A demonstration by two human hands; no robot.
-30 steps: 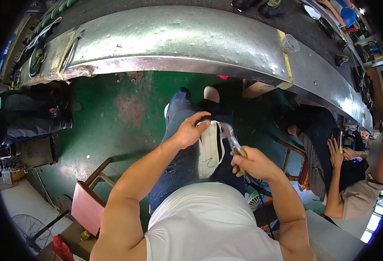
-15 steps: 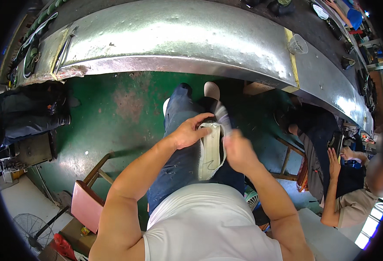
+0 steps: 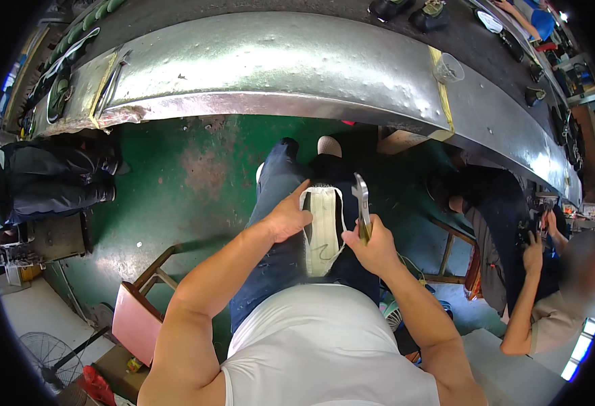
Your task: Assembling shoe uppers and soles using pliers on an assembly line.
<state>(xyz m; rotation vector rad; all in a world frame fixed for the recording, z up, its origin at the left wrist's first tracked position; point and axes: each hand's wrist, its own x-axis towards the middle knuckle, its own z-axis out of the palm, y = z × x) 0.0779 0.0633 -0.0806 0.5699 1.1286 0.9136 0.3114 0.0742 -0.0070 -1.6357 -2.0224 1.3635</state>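
A shoe upper (image 3: 322,230) rests bottom up on my thighs, with a pale, long insole, a loose whitish rim and a dark squiggle near its close end. My left hand (image 3: 289,215) grips its far left side, thumb on the rim and fingers mostly hidden behind the edge. In my right hand (image 3: 373,247), just right of the shoe, is a metal hand tool (image 3: 361,194) with a hooked silver head pointing up and away and a yellowish handle. The tool's head is apart from the shoe.
A metal-faced bench (image 3: 264,57) crosses ahead, bearing a clear plastic cup (image 3: 448,68) and dark shoes (image 3: 430,16). A pink-seated stool (image 3: 135,323) stands left, near a fan (image 3: 49,358). A co-worker (image 3: 533,298) sits at right; another person's legs (image 3: 47,169) show far left.
The tool, blurred over the shoe's far right edge before, is now to its right and sharp. My right hand moved slightly nearer to me; my left hand slid a little down the rim.
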